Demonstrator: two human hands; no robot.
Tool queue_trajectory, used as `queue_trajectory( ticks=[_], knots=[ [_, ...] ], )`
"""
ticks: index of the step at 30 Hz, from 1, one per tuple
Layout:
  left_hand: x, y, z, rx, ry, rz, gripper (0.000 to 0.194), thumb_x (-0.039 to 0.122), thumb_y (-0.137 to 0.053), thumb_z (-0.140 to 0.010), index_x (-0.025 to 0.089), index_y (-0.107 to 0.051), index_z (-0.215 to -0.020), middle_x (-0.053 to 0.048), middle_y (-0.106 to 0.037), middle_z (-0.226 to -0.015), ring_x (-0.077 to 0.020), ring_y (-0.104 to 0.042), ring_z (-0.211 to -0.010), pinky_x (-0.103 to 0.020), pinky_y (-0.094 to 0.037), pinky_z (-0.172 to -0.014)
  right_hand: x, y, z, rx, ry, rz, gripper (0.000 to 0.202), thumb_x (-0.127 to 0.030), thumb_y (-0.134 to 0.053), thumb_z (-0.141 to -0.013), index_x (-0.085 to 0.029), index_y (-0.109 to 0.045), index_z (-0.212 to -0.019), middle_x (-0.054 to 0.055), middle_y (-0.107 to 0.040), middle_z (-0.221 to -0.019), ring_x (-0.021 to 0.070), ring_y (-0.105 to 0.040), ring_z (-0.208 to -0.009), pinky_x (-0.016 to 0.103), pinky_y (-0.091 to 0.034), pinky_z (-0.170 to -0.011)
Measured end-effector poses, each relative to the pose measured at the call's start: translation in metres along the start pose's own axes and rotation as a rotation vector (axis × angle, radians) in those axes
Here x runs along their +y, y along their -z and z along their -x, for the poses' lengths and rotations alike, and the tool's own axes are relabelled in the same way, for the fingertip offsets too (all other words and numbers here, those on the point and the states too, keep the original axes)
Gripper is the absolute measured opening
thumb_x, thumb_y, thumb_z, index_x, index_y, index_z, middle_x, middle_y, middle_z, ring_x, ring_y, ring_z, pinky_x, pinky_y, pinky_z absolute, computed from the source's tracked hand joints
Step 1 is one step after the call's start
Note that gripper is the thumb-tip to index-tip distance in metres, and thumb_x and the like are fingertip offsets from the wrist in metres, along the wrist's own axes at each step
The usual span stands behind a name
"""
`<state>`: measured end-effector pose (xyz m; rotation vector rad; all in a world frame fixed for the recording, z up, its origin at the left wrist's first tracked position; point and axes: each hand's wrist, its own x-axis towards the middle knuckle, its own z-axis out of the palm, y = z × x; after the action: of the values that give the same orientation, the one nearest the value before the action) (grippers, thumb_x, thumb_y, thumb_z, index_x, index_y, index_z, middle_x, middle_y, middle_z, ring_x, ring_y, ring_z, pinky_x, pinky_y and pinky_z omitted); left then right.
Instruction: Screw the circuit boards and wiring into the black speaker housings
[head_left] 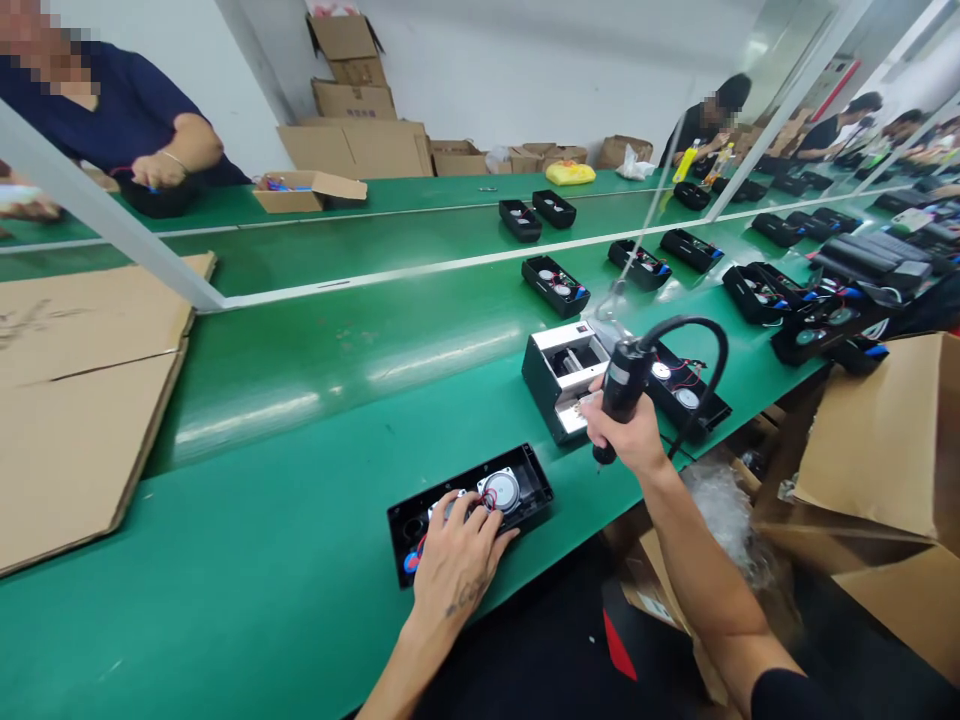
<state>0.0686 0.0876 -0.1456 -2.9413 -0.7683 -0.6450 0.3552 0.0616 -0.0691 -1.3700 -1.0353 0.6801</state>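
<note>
An open black speaker housing lies on the green bench in front of me, with round silver speakers, red wires and a blue part inside. My left hand reaches over its near wall, fingers inside by the speakers and thumb near the edge, holding the housing. To the right, my right hand is wrapped around a black electric screwdriver, bit pointing down, above the bench edge and apart from the housing. Just behind the tool stands a screw feeder, a black box with a silver top.
Another open housing lies right of the feeder, under the looping cable. More housings line the bench towards the right. Flat cardboard covers the left side. An open carton stands at lower right. A co-worker works across the bench.
</note>
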Motion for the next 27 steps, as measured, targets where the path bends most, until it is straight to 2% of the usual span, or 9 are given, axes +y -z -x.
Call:
queue_trajectory(
  ticks=[3,6,8,11,13,18,23,27],
  knots=[
    [0.0,0.001,-0.001,-0.012,0.007,-0.017,0.023,0.037,-0.065,-0.106,0.017,-0.069,-0.094,-0.006,-0.071,-0.093,-0.0286,-0.065,-0.106,-0.053,-0.04,-0.11,-0.01,-0.012,0.026,-0.116,-0.066,-0.151,0.067,-0.059,-0.069,-0.094,-0.01,-0.039,-0.127,-0.006,-0.041,-0.062,-0.0008,-0.04,-0.045,0.012,-0.037,-0.047],
    [0.001,0.0,-0.001,-0.006,0.006,-0.004,0.023,0.037,-0.066,-0.105,0.017,-0.069,-0.095,-0.006,-0.07,-0.092,-0.0291,-0.064,-0.107,-0.052,-0.04,-0.11,-0.017,-0.016,0.037,-0.093,-0.012,-0.225,0.071,-0.057,-0.068,-0.095,-0.013,-0.033,-0.14,-0.006,-0.044,-0.066,-0.0013,-0.042,-0.048,0.013,-0.041,-0.05],
    [0.001,0.0,-0.001,-0.009,0.007,0.004,0.022,0.036,-0.066,-0.105,0.017,-0.068,-0.094,-0.006,-0.07,-0.092,-0.0296,-0.064,-0.107,-0.052,-0.04,-0.109,-0.021,-0.011,0.03,0.043,0.061,-0.219,0.07,-0.056,-0.069,-0.094,-0.013,-0.033,-0.136,-0.007,-0.042,-0.065,-0.0011,-0.043,-0.049,0.013,-0.042,-0.051],
    [0.0,-0.002,-0.002,-0.005,0.004,0.004,0.022,0.035,-0.065,-0.105,0.016,-0.068,-0.093,-0.007,-0.07,-0.092,-0.0303,-0.064,-0.106,-0.053,-0.041,-0.107,-0.022,0.004,0.003,0.345,0.175,-0.145,0.065,-0.056,-0.072,-0.092,-0.01,-0.034,-0.117,-0.007,-0.035,-0.061,-0.0005,-0.042,-0.049,0.014,-0.041,-0.052],
    [-0.001,-0.002,-0.003,0.008,-0.006,0.006,0.024,0.036,-0.063,-0.107,0.017,-0.068,-0.093,-0.008,-0.07,-0.092,-0.0305,-0.064,-0.106,-0.052,-0.042,-0.106,-0.02,0.014,-0.017,0.435,0.205,-0.087,0.065,-0.059,-0.072,-0.091,-0.009,-0.035,-0.113,-0.007,-0.035,-0.06,-0.0005,-0.042,-0.049,0.014,-0.041,-0.053],
    [-0.002,-0.003,-0.004,0.023,-0.018,0.008,0.024,0.036,-0.061,-0.107,0.018,-0.068,-0.093,-0.008,-0.07,-0.094,-0.0298,-0.063,-0.106,-0.051,-0.043,-0.105,-0.005,0.02,-0.038,0.372,0.187,0.026,0.068,-0.062,-0.066,-0.095,-0.008,-0.04,-0.128,-0.005,-0.043,-0.063,-0.0015,-0.044,-0.052,0.012,-0.042,-0.059],
    [-0.002,-0.004,-0.003,0.015,-0.013,0.003,0.024,0.037,-0.061,-0.108,0.018,-0.068,-0.093,-0.008,-0.07,-0.094,-0.0295,-0.064,-0.107,-0.051,-0.043,-0.105,0.006,0.018,-0.041,0.364,0.172,0.081,0.066,-0.061,-0.065,-0.096,-0.007,-0.044,-0.127,-0.004,-0.046,-0.063,-0.0011,-0.045,-0.052,0.012,-0.042,-0.061],
    [-0.002,-0.004,-0.002,0.017,-0.012,0.02,0.021,0.035,-0.062,-0.107,0.018,-0.067,-0.095,-0.008,-0.07,-0.095,-0.0292,-0.064,-0.107,-0.051,-0.043,-0.106,0.007,0.017,-0.045,0.367,0.159,0.042,0.07,-0.065,-0.068,-0.091,-0.007,-0.043,-0.121,-0.004,-0.046,-0.063,0.001,-0.046,-0.05,0.014,-0.042,-0.057]
  ],
)
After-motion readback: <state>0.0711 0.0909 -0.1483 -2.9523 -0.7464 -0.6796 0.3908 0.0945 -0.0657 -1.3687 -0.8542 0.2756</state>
